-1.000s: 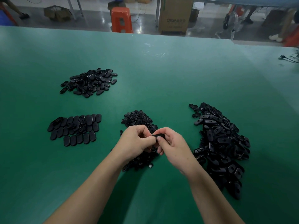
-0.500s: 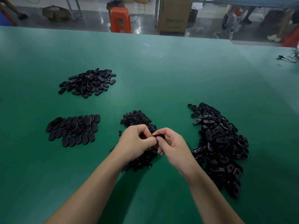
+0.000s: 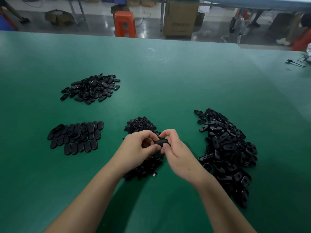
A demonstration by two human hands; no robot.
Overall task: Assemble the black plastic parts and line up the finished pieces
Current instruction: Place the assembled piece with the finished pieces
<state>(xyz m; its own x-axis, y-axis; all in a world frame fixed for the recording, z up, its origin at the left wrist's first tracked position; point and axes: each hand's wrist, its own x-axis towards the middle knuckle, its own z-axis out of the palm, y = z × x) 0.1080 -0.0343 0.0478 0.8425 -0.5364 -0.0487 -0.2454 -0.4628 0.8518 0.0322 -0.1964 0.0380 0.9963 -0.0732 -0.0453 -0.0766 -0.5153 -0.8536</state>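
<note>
A black oval plastic piece (image 3: 161, 142) sits between both hands over the middle of the green table (image 3: 168, 81). My left hand (image 3: 138, 148) pinches its left end and my right hand (image 3: 176, 148) grips its right end with curled fingers. Under the hands lies a heap of small black round parts (image 3: 139, 123), partly hidden. A long pile of black oval shells (image 3: 227, 148) lies to the right. At the left, finished ovals (image 3: 75, 138) lie side by side in rows.
Another loose heap of black ovals (image 3: 92, 88) sits at the far left. A black cable (image 3: 296, 63) lies at the table's right edge. Beyond the far edge stand an orange stool (image 3: 125, 24) and a cardboard box (image 3: 180, 19).
The hands have stayed over the small-parts heap. The fingers have shifted a little, and more of the black oval piece now shows between them.
</note>
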